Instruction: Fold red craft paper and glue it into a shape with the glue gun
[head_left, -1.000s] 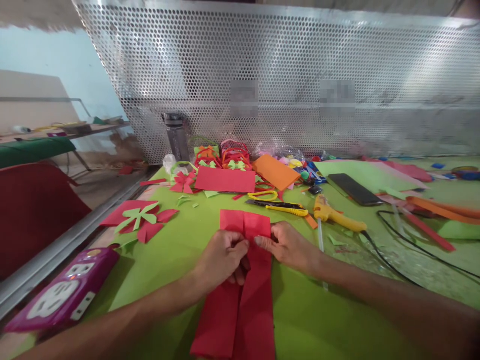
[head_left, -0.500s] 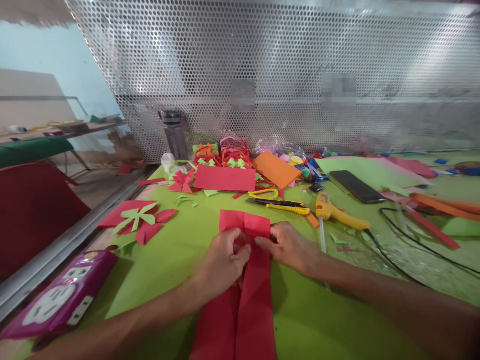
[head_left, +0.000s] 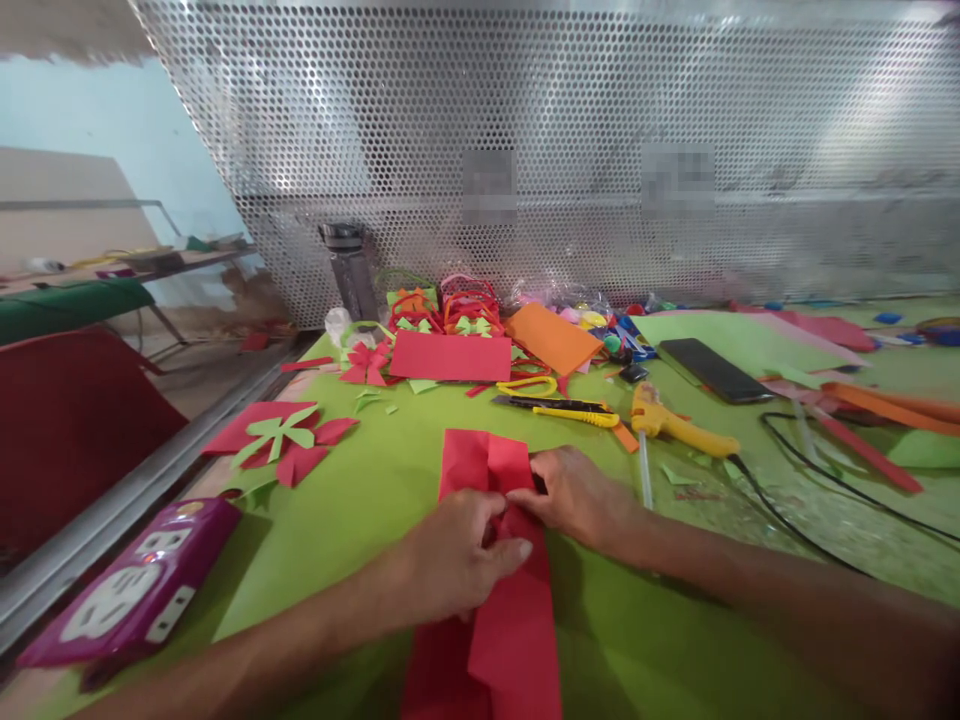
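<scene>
A shiny purple plastic power strip lies left of my left hand, which rests on the folded red sheet, though I can't tell whether its fingers close on it. The sheet runs lengthwise before me on the green tabletop, its right edge clamped in my right hand, near a yellow glue gun

From where I watch, this looks like a small craft workshop: a yellow glue gun with a black cord lies on the right of a bright green tabletop, cut red and pale green foam-like flower shapes on the left. A silver perforated metal panel stands along the far side, and a second cluttered bench sits far left.
</scene>
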